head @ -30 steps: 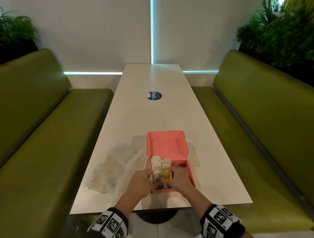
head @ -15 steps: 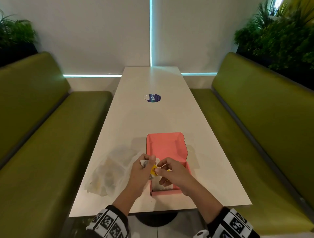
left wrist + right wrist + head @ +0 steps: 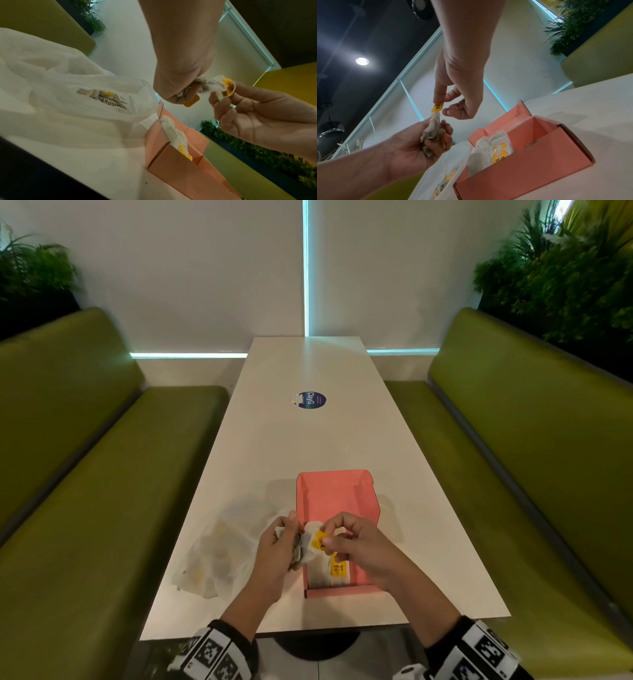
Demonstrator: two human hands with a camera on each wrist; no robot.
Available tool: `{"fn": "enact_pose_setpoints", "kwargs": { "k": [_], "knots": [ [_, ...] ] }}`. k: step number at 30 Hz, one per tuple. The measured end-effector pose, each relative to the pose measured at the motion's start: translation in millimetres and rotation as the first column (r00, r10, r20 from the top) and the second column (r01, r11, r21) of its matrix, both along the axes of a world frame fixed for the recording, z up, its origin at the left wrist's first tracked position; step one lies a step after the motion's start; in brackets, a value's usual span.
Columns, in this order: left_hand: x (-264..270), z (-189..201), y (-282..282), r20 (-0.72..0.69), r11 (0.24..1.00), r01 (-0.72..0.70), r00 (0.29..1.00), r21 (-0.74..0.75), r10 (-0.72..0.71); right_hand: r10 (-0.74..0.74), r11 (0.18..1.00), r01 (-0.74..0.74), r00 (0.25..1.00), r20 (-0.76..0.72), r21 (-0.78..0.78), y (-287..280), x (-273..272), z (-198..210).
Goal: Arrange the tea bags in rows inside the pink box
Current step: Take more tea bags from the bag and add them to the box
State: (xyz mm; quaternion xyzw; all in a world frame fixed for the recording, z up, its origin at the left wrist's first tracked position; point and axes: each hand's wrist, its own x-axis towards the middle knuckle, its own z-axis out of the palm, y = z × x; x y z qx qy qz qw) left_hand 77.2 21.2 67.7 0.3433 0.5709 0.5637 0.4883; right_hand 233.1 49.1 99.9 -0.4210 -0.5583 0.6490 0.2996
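The pink box [image 3: 339, 593] lies open on the white table [image 3: 308, 440], lid back, with white tea bags [image 3: 325, 575] [image 3: 489, 148] in rows along its left side. Just above the box's left edge, my left hand [image 3: 279, 544] [image 3: 178, 81] grips a bunch of tea bags [image 3: 433, 128] in curled fingers. My right hand [image 3: 346, 539] [image 3: 440, 104] pinches the yellow tag [image 3: 437, 106] [image 3: 228, 84] of one tea bag [image 3: 310, 542] from that bunch. The two hands are close together.
A crumpled clear plastic bag [image 3: 219, 553] [image 3: 68, 88] holding more tea bags lies left of the box. A round blue sticker [image 3: 311, 400] sits mid-table. Green benches [image 3: 85, 474] flank the table on both sides.
A second ago both hands were low over the tea bags in the box. They have lifted above its left side, the left with a bunch and the right pinching a tag.
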Motion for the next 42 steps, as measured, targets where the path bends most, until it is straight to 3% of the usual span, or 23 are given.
{"fn": "enact_pose_setpoints", "kwargs": {
  "k": [6, 9, 14, 16, 19, 21, 24, 26, 27, 29, 30, 31, 32, 33, 34, 35, 37, 38, 41, 42],
  "knots": [
    [-2, -2, 1, 0.049, 0.994, -0.069, 0.996, -0.085, 0.073, -0.041, 0.998, 0.031, 0.981, -0.188, -0.055, 2, 2, 3],
    [-5, 0, 1, 0.055, 0.994, -0.091, 0.994, -0.052, 0.094, -0.073, 0.995, 0.053, 0.961, -0.266, -0.080, 3, 2, 5],
    [0, 12, -10, -0.007, 0.993, 0.069, 0.998, 0.095, -0.069, -0.111, 0.992, 0.090, 0.947, -0.301, -0.084, 4, 0, 4],
    [3, 16, -12, -0.093, 0.981, 0.135, 0.988, 0.139, -0.123, -0.113, 0.993, 0.106, 0.970, -0.216, -0.041, 3, -1, 4],
    [2, 18, -14, -0.233, 0.966, 0.206, 0.958, 0.159, -0.166, -0.128, 0.975, 0.104, 0.985, 0.114, 0.195, 5, 3, 5],
    [-2, 16, -14, -0.287, 0.965, 0.228, 0.940, 0.127, -0.185, -0.083, 0.926, -0.039, 0.949, 0.303, 0.376, 9, 10, 12],
    [-7, 14, -14, -0.402, 0.955, 0.273, 0.892, 0.118, -0.206, 0.101, 0.849, -0.318, 0.881, 0.463, 0.421, 13, 18, 22],
    [-8, 15, -13, -0.449, 0.954, 0.266, 0.876, 0.142, -0.177, 0.026, 0.884, -0.205, 0.919, 0.394, 0.420, 15, 18, 25],
    [-8, 17, -12, -0.441, 0.963, 0.227, 0.886, 0.146, -0.142, -0.140, 0.892, -0.012, 0.943, 0.301, 0.452, 18, 17, 23],
    [-8, 17, -10, -0.422, 0.981, 0.129, 0.905, 0.146, -0.056, -0.474, 0.774, 0.336, 0.870, 0.138, 0.536, 20, 16, 23],
    [-9, 16, -9, -0.423, 0.984, 0.094, 0.906, 0.148, -0.023, -0.491, 0.761, 0.343, 0.859, 0.144, 0.551, 20, 18, 24],
    [-10, 15, -8, -0.420, 0.985, 0.076, 0.907, 0.152, -0.005, -0.390, 0.820, 0.239, 0.899, 0.201, 0.521, 17, 18, 27],
    [-10, 15, -9, -0.417, 0.985, 0.067, 0.909, 0.157, 0.005, -0.168, 0.905, 0.030, 0.942, 0.291, 0.425, 13, 17, 28],
    [-11, 16, -9, -0.408, 0.985, 0.063, 0.913, 0.162, 0.009, 0.031, 0.936, -0.149, 0.937, 0.347, 0.318, 9, 15, 29],
    [-11, 16, -9, -0.402, 0.983, 0.062, 0.916, 0.171, 0.012, 0.098, 0.937, -0.212, 0.923, 0.373, 0.277, 6, 14, 28],
    [-11, 17, -9, -0.399, 0.981, 0.064, 0.917, 0.183, 0.014, 0.024, 0.941, -0.152, 0.921, 0.388, 0.301, 7, 14, 26],
    [-10, 18, -9, -0.406, 0.978, 0.071, 0.914, 0.198, 0.016, -0.291, 0.883, 0.089, 0.874, 0.389, 0.462, 11, 13, 22],
    [-10, 17, -10, -0.397, 0.978, 0.076, 0.918, 0.194, 0.007, -0.307, 0.879, 0.096, 0.863, 0.401, 0.467, 12, 14, 22],
    [-10, 16, -9, -0.381, 0.976, 0.159, 0.920, 0.147, -0.092, -0.022, 0.943, -0.124, 0.903, 0.429, 0.309, 6, 14, 25],
    [-8, 16, -9, -0.382, 0.969, 0.207, 0.913, 0.134, -0.142, 0.008, 0.951, -0.131, 0.917, 0.400, 0.281, 4, 14, 27]
  ]
}}
